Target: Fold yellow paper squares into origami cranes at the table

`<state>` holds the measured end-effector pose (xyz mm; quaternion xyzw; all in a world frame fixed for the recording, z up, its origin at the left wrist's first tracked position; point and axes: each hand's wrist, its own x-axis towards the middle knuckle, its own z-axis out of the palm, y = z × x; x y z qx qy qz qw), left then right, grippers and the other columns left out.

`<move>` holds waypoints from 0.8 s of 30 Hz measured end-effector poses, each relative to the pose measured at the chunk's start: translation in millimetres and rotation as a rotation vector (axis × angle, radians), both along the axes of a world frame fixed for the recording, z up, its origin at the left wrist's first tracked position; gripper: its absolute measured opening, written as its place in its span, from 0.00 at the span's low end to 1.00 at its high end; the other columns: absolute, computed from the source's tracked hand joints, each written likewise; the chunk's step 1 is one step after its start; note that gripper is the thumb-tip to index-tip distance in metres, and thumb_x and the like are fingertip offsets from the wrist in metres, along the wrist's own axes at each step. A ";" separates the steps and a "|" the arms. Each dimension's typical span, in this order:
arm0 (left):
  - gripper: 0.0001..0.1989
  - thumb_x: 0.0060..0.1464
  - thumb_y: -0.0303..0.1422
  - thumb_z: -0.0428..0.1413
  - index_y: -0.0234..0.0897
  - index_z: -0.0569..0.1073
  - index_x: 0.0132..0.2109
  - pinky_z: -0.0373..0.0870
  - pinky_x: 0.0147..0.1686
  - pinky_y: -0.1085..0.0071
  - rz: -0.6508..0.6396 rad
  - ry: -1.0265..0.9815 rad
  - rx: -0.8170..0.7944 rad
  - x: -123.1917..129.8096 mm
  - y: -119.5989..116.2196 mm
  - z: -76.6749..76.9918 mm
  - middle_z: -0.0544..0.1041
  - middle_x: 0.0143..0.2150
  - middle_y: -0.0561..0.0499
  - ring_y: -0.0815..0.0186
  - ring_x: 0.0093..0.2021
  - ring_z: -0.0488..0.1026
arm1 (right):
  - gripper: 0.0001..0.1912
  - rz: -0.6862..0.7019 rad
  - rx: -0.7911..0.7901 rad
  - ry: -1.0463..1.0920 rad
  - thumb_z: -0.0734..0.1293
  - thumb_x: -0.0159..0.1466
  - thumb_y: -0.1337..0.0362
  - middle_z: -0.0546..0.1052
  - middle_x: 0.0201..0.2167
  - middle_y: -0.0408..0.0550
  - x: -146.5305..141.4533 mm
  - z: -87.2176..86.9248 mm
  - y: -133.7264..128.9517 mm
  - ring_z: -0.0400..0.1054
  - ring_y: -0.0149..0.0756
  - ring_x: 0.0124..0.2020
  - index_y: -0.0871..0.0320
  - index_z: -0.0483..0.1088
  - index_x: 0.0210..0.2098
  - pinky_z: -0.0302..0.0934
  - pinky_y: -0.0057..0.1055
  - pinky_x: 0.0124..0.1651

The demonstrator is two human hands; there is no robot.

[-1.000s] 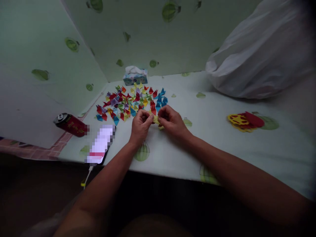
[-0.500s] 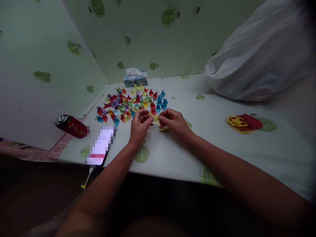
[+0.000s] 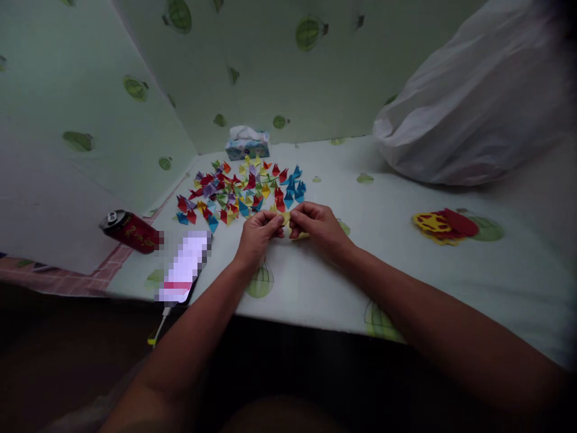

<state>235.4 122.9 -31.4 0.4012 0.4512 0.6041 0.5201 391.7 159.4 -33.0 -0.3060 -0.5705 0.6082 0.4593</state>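
Note:
A small folded piece of yellow paper (image 3: 285, 218) is pinched between the fingertips of both hands over the table. My left hand (image 3: 258, 236) grips its left side with thumb and forefinger. From the right, my right hand (image 3: 318, 225) pinches the other side, its fingers curled and partly hidden. Another bit of yellow (image 3: 299, 236) shows just below the right fingers; whether it belongs to the same paper I cannot tell. Beyond my hands lie many small folded paper figures (image 3: 234, 193) in red, blue, yellow, purple and green, spread in a loose cluster.
A tissue box (image 3: 247, 144) stands at the back. On the left are a dark red drink can (image 3: 135, 233), lying tilted, and a phone (image 3: 186, 264) with a cable. Red and yellow cut-out shapes (image 3: 444, 225) lie right, below a big white plastic bag (image 3: 469, 114).
My left hand has shifted slightly right and down, closer to the right hand. The fingers of both hands are nearer together on the yellow paper, and less of it shows between them.

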 end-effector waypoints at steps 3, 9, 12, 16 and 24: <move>0.19 0.41 0.33 0.71 0.36 0.73 0.38 0.69 0.28 0.78 -0.023 -0.165 -0.071 -0.3 0.5 1.8 0.74 0.29 0.58 0.76 0.26 0.71 | 0.14 0.027 0.009 0.044 0.72 0.59 0.54 0.73 0.26 0.39 -1.0 -0.7 0.5 0.69 0.27 0.22 0.57 0.70 0.36 0.65 0.28 0.29; 0.21 0.40 0.31 0.72 0.35 0.71 0.38 0.69 0.26 0.81 -0.178 -0.287 -0.150 -0.5 -0.6 4.2 0.74 0.27 0.57 0.77 0.24 0.70 | 0.13 0.100 0.014 0.045 0.73 0.57 0.57 0.74 0.25 0.38 -1.4 3.7 -1.8 0.67 0.27 0.24 0.57 0.71 0.36 0.64 0.26 0.28; 0.20 0.42 0.35 0.73 0.34 0.72 0.37 0.70 0.27 0.80 -0.242 -0.247 -0.156 0.0 -1.9 3.5 0.75 0.28 0.56 0.76 0.25 0.71 | 0.13 0.089 0.010 0.022 0.73 0.57 0.56 0.75 0.26 0.41 -0.5 4.8 -1.1 0.70 0.29 0.26 0.57 0.69 0.32 0.66 0.28 0.30; 0.20 0.43 0.41 0.72 0.34 0.74 0.36 0.76 0.32 0.74 -0.172 -0.173 -0.098 1.2 -2.0 2.9 0.76 0.32 0.54 0.71 0.31 0.75 | 0.12 0.019 0.025 -0.009 0.73 0.56 0.57 0.72 0.25 0.39 0.9 2.5 2.4 0.67 0.27 0.23 0.57 0.68 0.30 0.66 0.27 0.28; 0.18 0.41 0.41 0.72 0.34 0.77 0.34 0.74 0.32 0.75 -0.096 -0.098 -0.010 2.5 -0.1 2.7 0.77 0.29 0.55 0.73 0.28 0.73 | 0.13 0.022 0.004 -0.017 0.73 0.57 0.56 0.73 0.25 0.41 1.8 1.7 2.5 0.67 0.26 0.22 0.58 0.68 0.30 0.63 0.27 0.26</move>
